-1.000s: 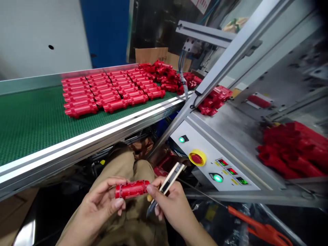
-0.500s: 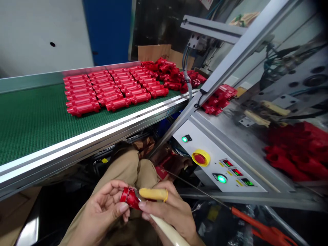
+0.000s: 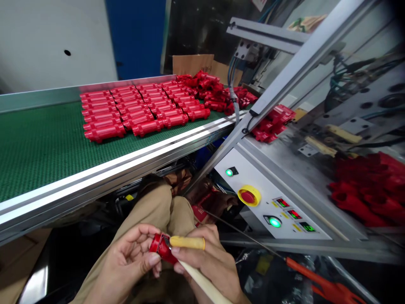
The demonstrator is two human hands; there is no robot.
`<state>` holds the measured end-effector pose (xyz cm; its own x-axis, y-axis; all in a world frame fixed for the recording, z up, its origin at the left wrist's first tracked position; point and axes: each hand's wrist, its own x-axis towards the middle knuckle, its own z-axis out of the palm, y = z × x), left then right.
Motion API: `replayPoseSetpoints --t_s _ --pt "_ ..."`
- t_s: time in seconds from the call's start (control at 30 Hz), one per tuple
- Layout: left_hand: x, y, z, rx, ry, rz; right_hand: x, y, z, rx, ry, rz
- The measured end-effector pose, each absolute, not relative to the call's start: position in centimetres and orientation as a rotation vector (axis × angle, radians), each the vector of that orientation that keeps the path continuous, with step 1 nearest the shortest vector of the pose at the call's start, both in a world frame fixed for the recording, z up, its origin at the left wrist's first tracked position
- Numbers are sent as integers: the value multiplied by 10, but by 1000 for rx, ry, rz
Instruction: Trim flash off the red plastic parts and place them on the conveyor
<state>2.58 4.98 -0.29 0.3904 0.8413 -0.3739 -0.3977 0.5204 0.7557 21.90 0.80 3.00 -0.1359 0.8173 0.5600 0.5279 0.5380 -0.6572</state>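
Observation:
Low in the view, over my lap, my left hand pinches one end of a red plastic tubular part between thumb and fingers. My right hand grips a knife with a long cream handle. Its short metal blade lies against the side of the red part, mostly hidden behind the fingers. A yellow finger cot covers the right index finger, which stretches along the blade. The right fingertips are close to the far end of the red part.
A green conveyor belt carries rows of similar red parts and a loose heap. To the right stands a metal-framed machine with a control panel and red emergency stop. More red parts lie on its table.
The red part has turned and tilted slightly in my left hand, showing an opening near its rim. The blade and right fingers have shifted slightly left along it.

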Motion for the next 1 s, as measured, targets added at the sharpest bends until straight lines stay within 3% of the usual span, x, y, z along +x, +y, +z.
replayPoseSetpoints --t_s 1.0 --pt "20 44 0 656 887 876 208 -5 31 -1183 -1752 321"
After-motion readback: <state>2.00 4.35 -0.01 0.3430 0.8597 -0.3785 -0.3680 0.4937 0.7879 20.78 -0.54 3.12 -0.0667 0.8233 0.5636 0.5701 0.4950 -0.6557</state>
